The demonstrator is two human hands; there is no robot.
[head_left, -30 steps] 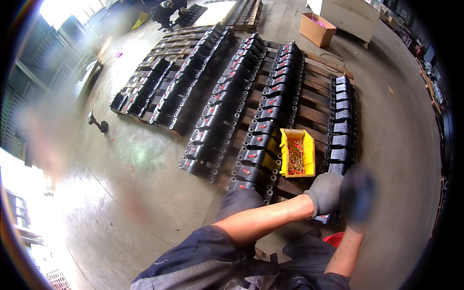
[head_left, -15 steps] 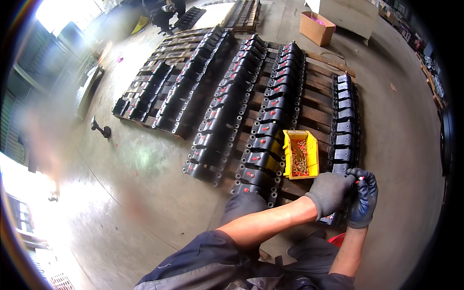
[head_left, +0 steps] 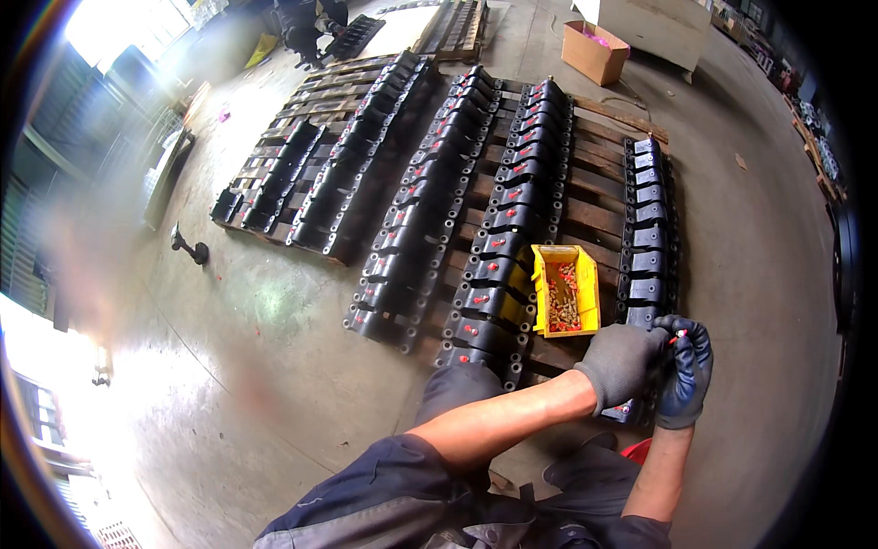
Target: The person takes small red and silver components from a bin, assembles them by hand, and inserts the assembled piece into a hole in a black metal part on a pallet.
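My left hand (head_left: 622, 368), in a grey work glove, is closed over the near end of the right-hand row of black metal brackets (head_left: 648, 236). Whatever its fingertips hold is hidden. Beside it, my right hand (head_left: 688, 377), gloved with a blue palm, pinches a small red-capped fitting (head_left: 678, 338) between thumb and fingers. The two hands nearly touch. Left of them a yellow bin (head_left: 588, 288) holds many small brass-coloured pieces with red caps (head_left: 565, 297). It stands against another row of black brackets (head_left: 500, 245), which carry red-capped fittings along their tops.
More bracket rows (head_left: 413, 215) lie on wooden pallets (head_left: 594, 188) to the left. A mallet-like tool (head_left: 189, 245) stands on the floor further left. At the back are a cardboard box (head_left: 594, 55) and another person (head_left: 300, 32). Something red (head_left: 637, 451) shows below my right wrist.
Both hands keep nearly the same pose, with slight finger movement around the red-capped fitting. The whole view has shifted a little.
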